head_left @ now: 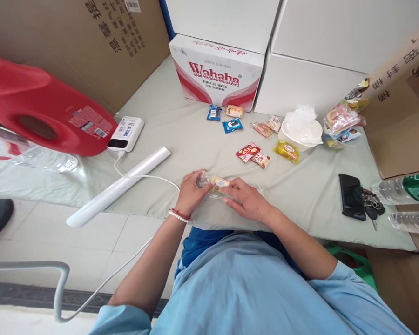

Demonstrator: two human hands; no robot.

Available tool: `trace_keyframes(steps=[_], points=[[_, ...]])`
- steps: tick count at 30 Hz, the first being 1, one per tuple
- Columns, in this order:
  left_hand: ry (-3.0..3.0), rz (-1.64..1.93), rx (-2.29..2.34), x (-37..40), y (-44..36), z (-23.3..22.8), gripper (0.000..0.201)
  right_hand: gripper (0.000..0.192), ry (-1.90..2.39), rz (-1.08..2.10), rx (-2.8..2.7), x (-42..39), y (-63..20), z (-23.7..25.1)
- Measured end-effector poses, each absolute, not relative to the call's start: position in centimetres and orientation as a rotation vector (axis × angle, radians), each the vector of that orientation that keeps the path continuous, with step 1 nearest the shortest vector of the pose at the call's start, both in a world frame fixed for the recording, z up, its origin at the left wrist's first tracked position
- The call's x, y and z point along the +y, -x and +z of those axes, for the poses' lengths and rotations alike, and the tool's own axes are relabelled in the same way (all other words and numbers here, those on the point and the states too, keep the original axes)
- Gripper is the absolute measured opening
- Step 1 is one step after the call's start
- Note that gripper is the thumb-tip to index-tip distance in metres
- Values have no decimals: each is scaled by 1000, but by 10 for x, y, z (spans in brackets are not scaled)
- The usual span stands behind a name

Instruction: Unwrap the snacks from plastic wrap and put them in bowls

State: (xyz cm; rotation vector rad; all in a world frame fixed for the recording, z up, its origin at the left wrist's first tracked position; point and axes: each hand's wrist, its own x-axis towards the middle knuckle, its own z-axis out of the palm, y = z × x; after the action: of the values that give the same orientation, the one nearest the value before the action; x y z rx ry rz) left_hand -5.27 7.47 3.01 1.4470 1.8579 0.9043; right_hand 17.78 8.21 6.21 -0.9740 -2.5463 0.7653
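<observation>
At the table's front edge, both hands are on a crinkled clear plastic wrapping (214, 195) with a small yellow snack packet (219, 182) on or inside it; I cannot tell which. My left hand (192, 190), with a red and white bracelet at the wrist, closes on the left end of the wrapping, thumb against the packet. My right hand (246, 197) curls over the right side, fingertips at the packet. Beyond them lie a red snack packet (247, 152) and a cream-and-red packet (261, 159), overlapping. A yellow snack packet (287, 151) leans by a white bowl (296, 135) holding a clear bag.
Blue packets (232, 125) lie before a Wahaha water carton (218, 72). At left are a red jug (49, 107), a white power bank (126, 133) with a cable, and a white tube-shaped bar (118, 186). A phone (352, 196), keys (372, 203) and bottles (410, 188) lie right.
</observation>
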Motion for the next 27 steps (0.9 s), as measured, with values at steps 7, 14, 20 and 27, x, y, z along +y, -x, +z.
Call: trace_keyframes(steps=[7, 14, 20, 27], points=[[-1303, 1167, 1936, 59, 42, 52, 21, 37, 1129, 857, -2377, 94, -173, 45], [-2174, 883, 1979, 44, -21, 48, 26, 36, 1118, 1092, -2182, 107, -177, 47], [-2447, 608, 1984, 32, -30, 22, 45, 39, 1557, 773, -2090, 93, -211, 54], [-2483, 495, 2019, 28, -30, 16, 53, 21, 1819, 890, -2345, 69, -242, 64]])
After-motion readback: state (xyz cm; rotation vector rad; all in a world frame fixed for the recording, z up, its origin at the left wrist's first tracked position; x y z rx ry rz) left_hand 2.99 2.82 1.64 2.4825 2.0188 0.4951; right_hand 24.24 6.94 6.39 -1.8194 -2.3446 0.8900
